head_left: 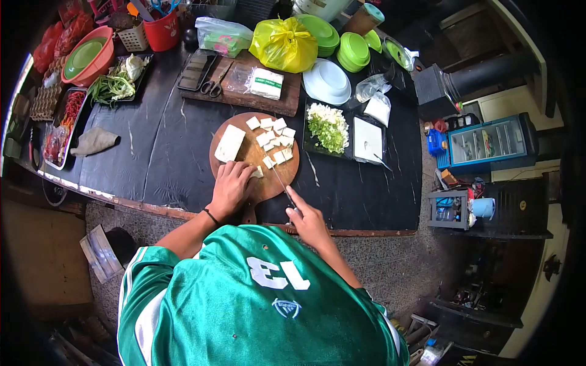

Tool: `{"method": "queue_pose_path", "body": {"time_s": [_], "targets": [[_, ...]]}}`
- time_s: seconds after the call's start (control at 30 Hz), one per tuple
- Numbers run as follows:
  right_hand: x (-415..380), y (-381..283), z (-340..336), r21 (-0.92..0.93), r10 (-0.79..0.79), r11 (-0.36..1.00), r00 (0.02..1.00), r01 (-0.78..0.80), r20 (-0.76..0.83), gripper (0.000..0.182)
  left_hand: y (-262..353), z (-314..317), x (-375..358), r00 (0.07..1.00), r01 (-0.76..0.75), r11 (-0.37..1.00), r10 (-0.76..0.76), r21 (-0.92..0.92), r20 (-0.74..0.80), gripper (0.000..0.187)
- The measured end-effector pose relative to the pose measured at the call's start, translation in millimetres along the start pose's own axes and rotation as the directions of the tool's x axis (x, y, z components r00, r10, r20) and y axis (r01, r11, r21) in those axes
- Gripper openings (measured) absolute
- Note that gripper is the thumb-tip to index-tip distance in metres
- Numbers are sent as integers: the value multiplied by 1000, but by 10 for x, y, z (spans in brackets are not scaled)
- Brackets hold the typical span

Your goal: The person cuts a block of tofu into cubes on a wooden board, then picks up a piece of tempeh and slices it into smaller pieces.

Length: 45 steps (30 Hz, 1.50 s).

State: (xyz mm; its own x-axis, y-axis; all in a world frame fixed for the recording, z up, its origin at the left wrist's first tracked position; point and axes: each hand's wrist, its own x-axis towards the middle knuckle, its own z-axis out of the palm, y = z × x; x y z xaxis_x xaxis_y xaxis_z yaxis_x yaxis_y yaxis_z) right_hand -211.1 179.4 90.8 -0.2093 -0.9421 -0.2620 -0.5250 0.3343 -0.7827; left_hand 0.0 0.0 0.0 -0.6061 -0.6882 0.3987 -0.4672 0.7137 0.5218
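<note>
A round wooden cutting board lies near the front edge of the table. My right hand grips the handle of a knife, its blade pointing up and left over the board. With bent fingers, my left hand holds a small piece of tofu close to the blade. A larger tofu block sits on the board's left side, just beyond my left hand. Several white tofu cubes are spread over the upper right of the board.
Beyond the board, a thick wooden slab carries scissors, a white packet and a yellow bag. To the right are a tray of chopped greens and a white tray. A cloth lies left.
</note>
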Motion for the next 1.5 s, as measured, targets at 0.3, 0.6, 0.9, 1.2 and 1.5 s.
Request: {"method": "queue_pose_path", "body": {"time_s": [0.3,0.6,0.9,1.2,1.5], "targets": [[-106,8,315,103,129,985,989,-136,70,65,28,-18,44,998,-43,995,47,91,-47,31],[-106,-80,367,86,83,992,993,-90,78,66,-3,-5,60,997,-43,999,43,4,-63,29],[-118,-80,396,84,89,992,993,-95,73,61,-74,4,26,996,-61,998,59,-24,-67,28],[-77,-172,428,51,109,992,992,-112,68,60,-62,-2,37,998,-53,998,52,-20,-28,25],[32,-144,425,-99,71,993,997,-69,19,59,-70,22,19,998,-52,998,51,-31,-33,25]]}}
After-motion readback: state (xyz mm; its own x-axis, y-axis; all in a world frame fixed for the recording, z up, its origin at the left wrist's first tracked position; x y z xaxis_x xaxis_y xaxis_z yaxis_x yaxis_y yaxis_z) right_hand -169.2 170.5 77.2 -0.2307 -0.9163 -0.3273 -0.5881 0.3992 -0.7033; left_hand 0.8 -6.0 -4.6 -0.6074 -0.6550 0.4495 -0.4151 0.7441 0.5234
